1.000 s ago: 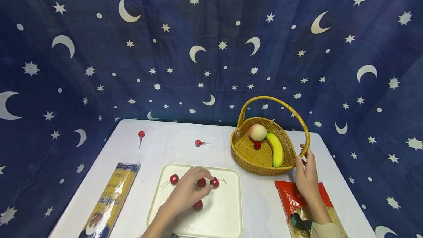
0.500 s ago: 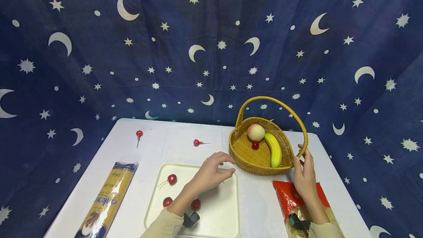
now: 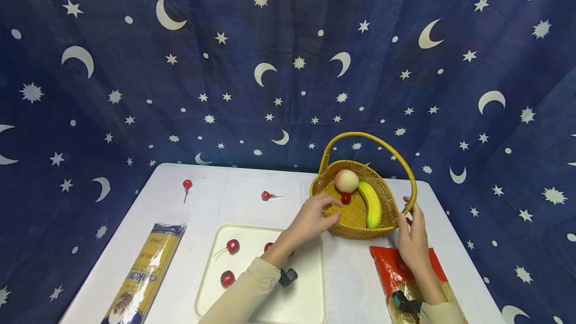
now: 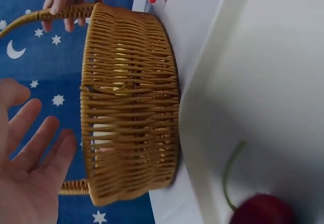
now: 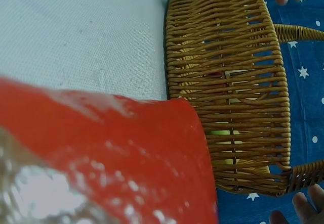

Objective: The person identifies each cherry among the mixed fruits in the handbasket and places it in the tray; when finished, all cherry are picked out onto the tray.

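Note:
My left hand (image 3: pixel 317 218) reaches over the near left rim of a wicker basket (image 3: pixel 355 233). In the left wrist view its fingers are spread, with nothing visible between them. My right hand (image 3: pixel 414 236) holds the basket where the handle (image 3: pixel 408 174) meets the right rim. Inside the basket lie a peach (image 3: pixel 346 181), a cherry (image 3: pixel 345 198) and a banana (image 3: pixel 371 205). Several more cherries are on a cream tray (image 3: pixel 310 309), among them a stemmed cherry (image 3: pixel 232 246) and another cherry (image 3: pixel 227 278). My left forearm hides part of the tray.
A pasta packet (image 3: pixel 141 274) lies at the left. Two red-wrapped lollipops are at the back, one lollipop (image 3: pixel 187 184) on the left and another lollipop (image 3: pixel 266 195) near the middle. A red-topped bag (image 3: pixel 391 269) lies under my right forearm. A starry cloth (image 3: pixel 234 64) hangs behind.
My left hand has moved from the cherries on the tray, rightward and away from me, to above the basket. My right hand has stayed at the handle. The view has shifted slightly.

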The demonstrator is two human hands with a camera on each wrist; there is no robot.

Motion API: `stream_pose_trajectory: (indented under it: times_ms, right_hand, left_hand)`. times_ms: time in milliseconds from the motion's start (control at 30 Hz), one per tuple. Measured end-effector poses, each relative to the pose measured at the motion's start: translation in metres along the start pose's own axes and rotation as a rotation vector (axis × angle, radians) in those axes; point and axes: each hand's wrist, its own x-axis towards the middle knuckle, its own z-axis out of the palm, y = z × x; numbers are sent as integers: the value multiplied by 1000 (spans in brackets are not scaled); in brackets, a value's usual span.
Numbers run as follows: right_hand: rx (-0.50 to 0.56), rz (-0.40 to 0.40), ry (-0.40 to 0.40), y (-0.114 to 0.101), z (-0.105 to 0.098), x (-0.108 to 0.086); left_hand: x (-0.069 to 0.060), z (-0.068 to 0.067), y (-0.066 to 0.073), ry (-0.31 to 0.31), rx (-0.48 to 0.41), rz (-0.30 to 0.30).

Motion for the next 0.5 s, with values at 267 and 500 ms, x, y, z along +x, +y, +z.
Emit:
stream_pose_trajectory:
  times_ms: [267,500]
  right_hand:
    - [-3,1,5,4,-1,-3]
    - [-5,-32,4,2,1,0]
  left_hand:
    - [43,24,4,-35,203,12]
    - [75,40,10,-129,295,-41]
